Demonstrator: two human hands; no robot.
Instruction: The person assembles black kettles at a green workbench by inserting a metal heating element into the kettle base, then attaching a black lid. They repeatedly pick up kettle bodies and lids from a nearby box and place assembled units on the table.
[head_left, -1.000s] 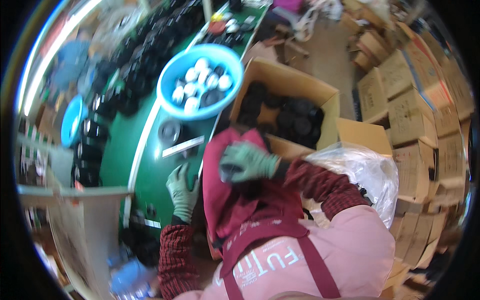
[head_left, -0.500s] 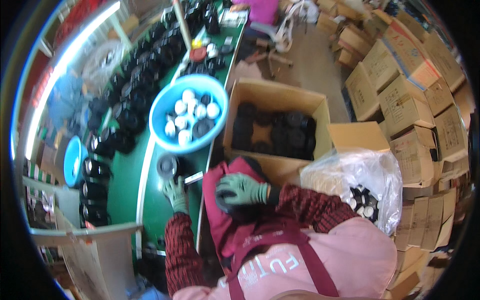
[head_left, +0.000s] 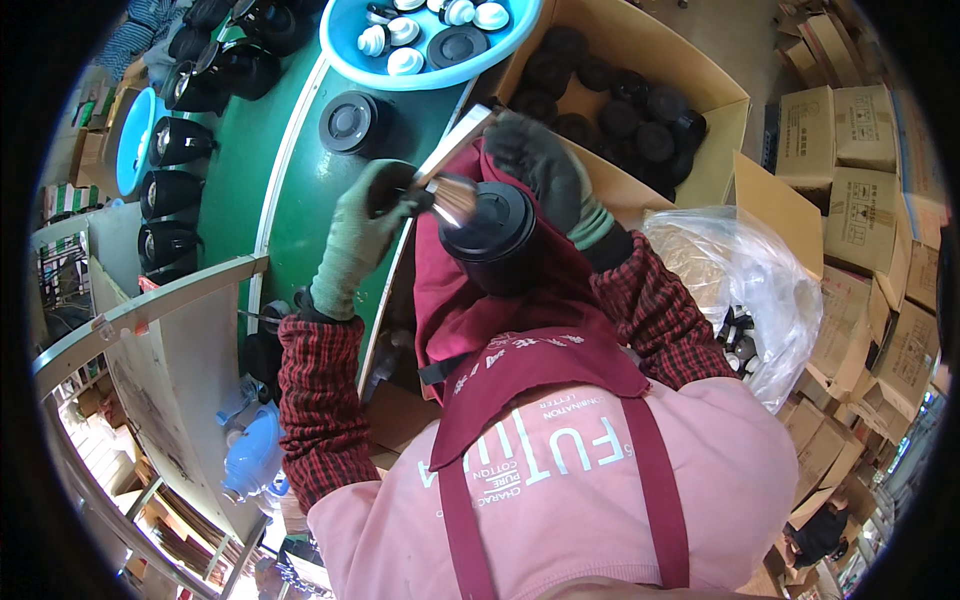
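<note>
My left hand (head_left: 365, 225), in a green knit glove with a dark palm, is closed around the lower end of a brush (head_left: 452, 145) with a pale flat handle. The brownish, bristle-like end is blurred and shows beside the fingers. My right hand (head_left: 550, 175), gloved the same way, has its fingers curled at the upper end of the handle. Just below the brush, a black round-lidded piece (head_left: 490, 225) sits on the maroon apron over my lap. Another black round piece (head_left: 350, 122) stands on the green table to the left.
A blue basin (head_left: 530, 35) with white-and-black caps stands at the table's far edge. Beside it an open carton (head_left: 720, 120) holds black round pieces. A plastic-lined box (head_left: 760, 260) is at my right. Black jugs (head_left: 170, 190) line the left; stacked cartons (head_left: 835, 130) stand far right.
The pale brush has come up off the table into my hands. My right hand has left the black piece on my lap. The view has tilted down and closer.
</note>
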